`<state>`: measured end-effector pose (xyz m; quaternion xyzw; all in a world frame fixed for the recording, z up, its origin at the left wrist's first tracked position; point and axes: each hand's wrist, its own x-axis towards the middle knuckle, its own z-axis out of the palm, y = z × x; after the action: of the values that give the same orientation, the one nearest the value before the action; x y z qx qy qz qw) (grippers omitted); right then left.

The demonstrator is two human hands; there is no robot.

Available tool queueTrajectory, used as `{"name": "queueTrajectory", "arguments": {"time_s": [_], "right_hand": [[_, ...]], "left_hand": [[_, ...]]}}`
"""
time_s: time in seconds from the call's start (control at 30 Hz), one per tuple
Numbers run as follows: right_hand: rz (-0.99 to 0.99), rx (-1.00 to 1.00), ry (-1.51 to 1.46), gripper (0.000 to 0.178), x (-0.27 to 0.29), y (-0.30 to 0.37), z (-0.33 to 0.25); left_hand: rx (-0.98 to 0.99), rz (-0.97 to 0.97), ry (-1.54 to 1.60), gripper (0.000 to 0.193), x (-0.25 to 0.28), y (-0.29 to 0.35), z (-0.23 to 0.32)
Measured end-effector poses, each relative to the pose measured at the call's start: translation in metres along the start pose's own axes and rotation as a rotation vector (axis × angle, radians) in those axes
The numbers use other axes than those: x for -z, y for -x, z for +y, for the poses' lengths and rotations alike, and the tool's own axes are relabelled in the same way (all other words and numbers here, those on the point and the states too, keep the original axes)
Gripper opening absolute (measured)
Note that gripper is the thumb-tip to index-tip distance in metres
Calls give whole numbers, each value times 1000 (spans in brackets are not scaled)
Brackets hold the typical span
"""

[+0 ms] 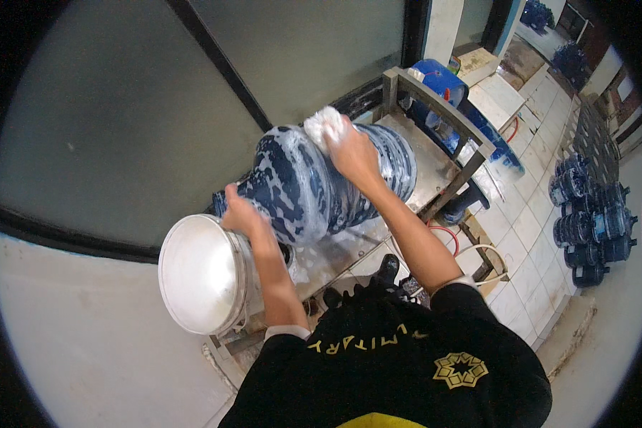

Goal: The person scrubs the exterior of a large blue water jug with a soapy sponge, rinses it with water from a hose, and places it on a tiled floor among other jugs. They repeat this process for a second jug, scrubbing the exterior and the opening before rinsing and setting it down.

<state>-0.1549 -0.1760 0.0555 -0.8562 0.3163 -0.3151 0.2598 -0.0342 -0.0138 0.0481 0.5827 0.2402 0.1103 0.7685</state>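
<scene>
A large blue water jug (289,182), streaked with white suds, lies on its side on a metal bench (439,171), its neck toward the left. My left hand (244,214) is closed around the neck end, thumb raised. On the jug's upper side, my right hand (355,153) presses a white, foamy cloth or scrubber (324,127) against the ribbed body. Its exact kind is hard to make out under the foam. Close beside my left hand stands a round white bucket (162,274).
A dark-framed glass panel (121,107) rises behind the bench. The bench's metal end rail (442,103) stands to the right, with a blue drum (439,75) beyond it. Red and pale hoses (455,239) run near the bench. Several stacked blue jugs (592,221) stand on the tiled floor (528,250) at right.
</scene>
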Motion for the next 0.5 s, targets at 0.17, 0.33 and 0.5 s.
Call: {"name": "queueTrajectory", "arguments": {"time_s": [0.17,0.33,0.5], "right_hand": [[-218,-210,-94,62,-12,96,-3],[-238,-266,-172,64,-10,134,12],[-99,-40,-197,42,27,30,35]], "left_hand": [[-28,118,-1,42,9,-12,5],[-6,-67,25,30,19,-24,-10],[-216,-899,537,24,16,-19,-20]]}}
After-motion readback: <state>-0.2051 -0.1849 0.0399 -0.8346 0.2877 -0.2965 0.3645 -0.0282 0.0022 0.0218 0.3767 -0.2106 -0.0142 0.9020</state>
